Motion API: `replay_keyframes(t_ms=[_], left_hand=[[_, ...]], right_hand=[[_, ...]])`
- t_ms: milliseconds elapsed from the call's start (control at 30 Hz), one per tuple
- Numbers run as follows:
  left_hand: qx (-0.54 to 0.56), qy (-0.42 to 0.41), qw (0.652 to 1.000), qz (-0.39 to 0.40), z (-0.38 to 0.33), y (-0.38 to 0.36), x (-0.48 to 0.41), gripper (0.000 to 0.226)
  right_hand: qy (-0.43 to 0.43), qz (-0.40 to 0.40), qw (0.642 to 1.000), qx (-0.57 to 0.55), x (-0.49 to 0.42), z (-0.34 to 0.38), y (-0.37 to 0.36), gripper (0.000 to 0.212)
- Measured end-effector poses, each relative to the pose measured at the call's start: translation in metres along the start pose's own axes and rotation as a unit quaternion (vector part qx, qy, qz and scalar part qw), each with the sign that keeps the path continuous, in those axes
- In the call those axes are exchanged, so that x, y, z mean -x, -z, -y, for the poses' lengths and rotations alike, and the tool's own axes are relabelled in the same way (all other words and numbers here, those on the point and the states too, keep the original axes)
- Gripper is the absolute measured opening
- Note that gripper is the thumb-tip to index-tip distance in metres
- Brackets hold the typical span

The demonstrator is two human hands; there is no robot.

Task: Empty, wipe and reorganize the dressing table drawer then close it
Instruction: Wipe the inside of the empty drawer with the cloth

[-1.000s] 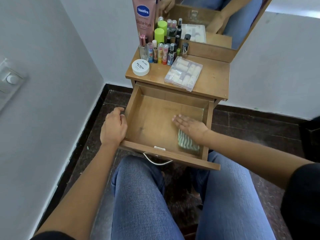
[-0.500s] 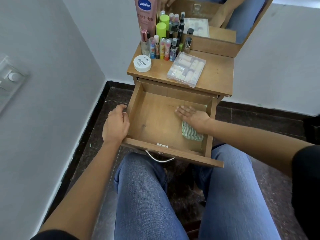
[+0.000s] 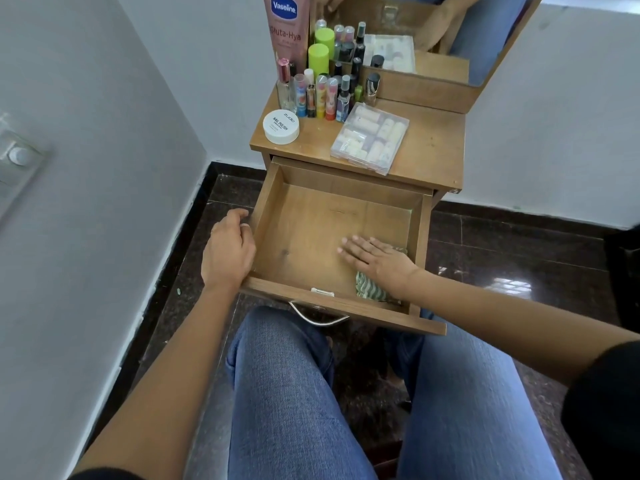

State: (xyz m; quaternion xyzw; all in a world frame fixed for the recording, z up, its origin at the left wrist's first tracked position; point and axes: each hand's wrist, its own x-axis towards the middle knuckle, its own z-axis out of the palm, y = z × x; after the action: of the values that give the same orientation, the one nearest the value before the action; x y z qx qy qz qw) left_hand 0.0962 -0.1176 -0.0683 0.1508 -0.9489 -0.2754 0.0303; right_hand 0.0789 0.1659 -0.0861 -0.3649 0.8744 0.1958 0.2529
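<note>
I am judging this as the wiping step: the drawer is standing pulled out and holding nothing but the cloth, which is lying toward the drawer's near right corner. My right hand is lying flat on that cloth, fingers straight, pressing rather than gripping, and the fingertips seem to be reaching past the cloth's edge onto bare wood. To wipe well I am wanting the palm drawn back so that cloth, not skin, is leading each stroke. I am planning overlapping passes from the drawer's back wall toward its front, then along the left wall and into each corner. My left hand is gripping the drawer's left wall with fingers curled over the rim. It is worth bracing firmly there so the drawer is not sliding under the strokes. The bottles, the tub and the clear box are standing on the bench behind the drawer, so I am leaving refilling until the wood is wiped.
</note>
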Motion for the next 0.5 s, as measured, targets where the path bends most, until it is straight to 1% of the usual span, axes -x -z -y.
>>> replay_keyframes(t_ms=[167,300,400,500], left_hand=[[-0.004,-0.002,1.000,0.011,0.001,0.000,0.000,0.037],[-0.001,0.000,1.000,0.012,0.002,0.000,0.000,0.037],[-0.002,0.002,1.000,0.014,0.004,-0.001,-0.001,0.037],[-0.001,-0.001,1.000,0.015,0.004,-0.001,0.000,0.037]], right_hand=[[-0.053,-0.005,0.998,-0.032,0.005,-0.004,-0.003,0.094],[-0.100,0.004,0.994,-0.051,-0.008,-0.011,-0.004,0.101],[-0.111,0.000,0.993,-0.027,-0.012,-0.018,0.005,0.108],[-0.122,-0.041,0.992,0.010,-0.014,-0.039,0.017,0.107]])
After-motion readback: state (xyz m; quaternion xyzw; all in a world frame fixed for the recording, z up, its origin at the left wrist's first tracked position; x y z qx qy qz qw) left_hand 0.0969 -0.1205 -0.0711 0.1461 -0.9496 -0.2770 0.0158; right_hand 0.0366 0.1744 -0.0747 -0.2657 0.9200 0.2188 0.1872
